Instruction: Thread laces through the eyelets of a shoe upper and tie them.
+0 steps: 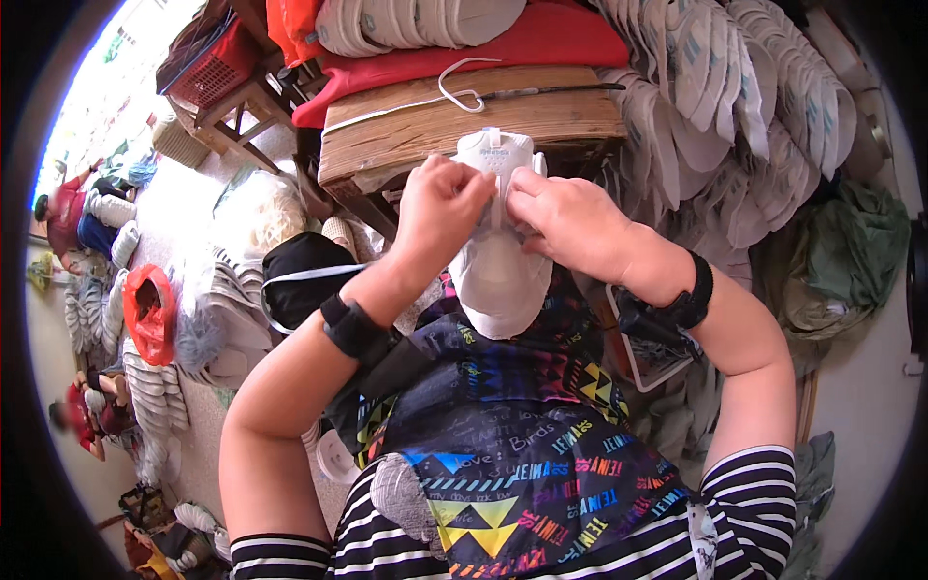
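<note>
A white shoe [499, 290] lies in front of me with its toe toward my body and its tongue against the edge of a wooden bench [387, 150]. At its left side my left hand [445, 208] is closed in a pinch beside the tongue; what the fingertips hold is too small to make out. My right hand [565, 220] has curled fingers gripping the shoe's right edge near the lacing area. On the bench lie a loose white shoelace [396, 114] and a thin dark stick-like tool [551, 92].
Behind the bench top, white shoe parts [416, 24] rest on red cloth [464, 53]. Bundles of pale shoe uppers [696, 87] hang at the right, above green sacks [851, 251]. A black bag [304, 280] and a red plastic bag [150, 314] are at left, with other people beyond.
</note>
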`<state>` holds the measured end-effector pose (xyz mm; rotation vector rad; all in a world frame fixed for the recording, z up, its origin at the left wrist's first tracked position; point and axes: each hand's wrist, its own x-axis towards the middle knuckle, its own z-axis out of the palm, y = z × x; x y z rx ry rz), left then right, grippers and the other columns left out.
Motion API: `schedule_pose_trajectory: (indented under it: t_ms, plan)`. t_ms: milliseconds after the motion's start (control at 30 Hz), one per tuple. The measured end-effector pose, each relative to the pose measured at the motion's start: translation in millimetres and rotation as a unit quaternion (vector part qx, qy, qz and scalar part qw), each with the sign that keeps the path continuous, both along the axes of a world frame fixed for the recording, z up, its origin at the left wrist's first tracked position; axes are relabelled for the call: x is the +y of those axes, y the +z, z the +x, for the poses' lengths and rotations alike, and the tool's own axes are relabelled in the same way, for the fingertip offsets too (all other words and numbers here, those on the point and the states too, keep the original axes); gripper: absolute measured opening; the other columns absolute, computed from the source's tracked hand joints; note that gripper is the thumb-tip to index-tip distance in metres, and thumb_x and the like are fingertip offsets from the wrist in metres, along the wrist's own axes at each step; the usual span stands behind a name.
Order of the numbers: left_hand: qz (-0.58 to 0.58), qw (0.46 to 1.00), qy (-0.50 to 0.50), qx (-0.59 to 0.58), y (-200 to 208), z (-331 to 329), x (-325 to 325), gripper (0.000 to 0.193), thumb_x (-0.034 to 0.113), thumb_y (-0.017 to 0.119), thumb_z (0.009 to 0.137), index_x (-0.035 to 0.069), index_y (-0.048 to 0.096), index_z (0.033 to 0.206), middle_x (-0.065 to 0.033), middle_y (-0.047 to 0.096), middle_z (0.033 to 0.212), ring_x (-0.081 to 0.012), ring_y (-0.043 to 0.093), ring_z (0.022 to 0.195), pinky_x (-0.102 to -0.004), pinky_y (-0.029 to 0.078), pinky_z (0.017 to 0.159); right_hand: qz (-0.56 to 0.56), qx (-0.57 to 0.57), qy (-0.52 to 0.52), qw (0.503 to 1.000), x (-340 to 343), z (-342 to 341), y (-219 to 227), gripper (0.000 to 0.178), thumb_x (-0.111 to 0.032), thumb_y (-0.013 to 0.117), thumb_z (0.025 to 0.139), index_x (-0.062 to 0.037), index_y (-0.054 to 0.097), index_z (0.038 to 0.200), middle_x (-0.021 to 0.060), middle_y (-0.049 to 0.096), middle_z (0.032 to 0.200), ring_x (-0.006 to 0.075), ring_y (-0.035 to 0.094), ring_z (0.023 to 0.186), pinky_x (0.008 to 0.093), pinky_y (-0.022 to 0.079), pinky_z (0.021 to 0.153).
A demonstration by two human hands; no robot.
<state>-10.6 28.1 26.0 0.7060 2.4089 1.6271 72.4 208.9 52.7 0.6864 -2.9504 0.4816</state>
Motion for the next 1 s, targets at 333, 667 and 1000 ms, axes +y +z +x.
schedule_pose_trajectory:
  t_ms: [333,667,1000]
  plan:
    - [-0.146,0.953,-0.114,0.239,-1,14,-18,0.020,0.023,0.073,0.079,0.025,0.074,0.098,-0.0002,0.050,0.096,-0.0231,0.048,0.099,-0.0417,0.033,0.086,-0.154,-0.059,-0.031,0.986,7,4,-7,0.028,-0.010,0.076,0.069,-0.0050,0.057,0.089,0.0115,0.052,0.099,0.0345,0.062,0.087,0.0445,0.052,0.073]
    - [0.038,0.990,-0.085,0.110,-22,6,-15,0.012,0.012,0.071,0.083,0.011,0.073,0.095,-0.0042,0.059,0.090,-0.0216,0.052,0.089,-0.0336,0.039,0.081,-0.038,-0.004,-0.133,0.990,-15,12,-4,0.012,-0.017,0.064,0.084,-0.0058,0.063,0.086,0.0113,0.055,0.098,0.0311,0.065,0.080,0.0422,0.054,0.068]
    - [0.060,0.988,-0.062,0.129,-26,9,-10,0.008,0.006,0.069,0.085,0.003,0.070,0.093,-0.0080,0.061,0.086,-0.0191,0.055,0.081,-0.0304,0.044,0.071,-0.213,0.015,-0.239,0.947,-33,7,-28,0.011,-0.013,0.063,0.083,-0.0014,0.062,0.083,0.0112,0.056,0.095,0.0287,0.061,0.082,0.0390,0.050,0.071]
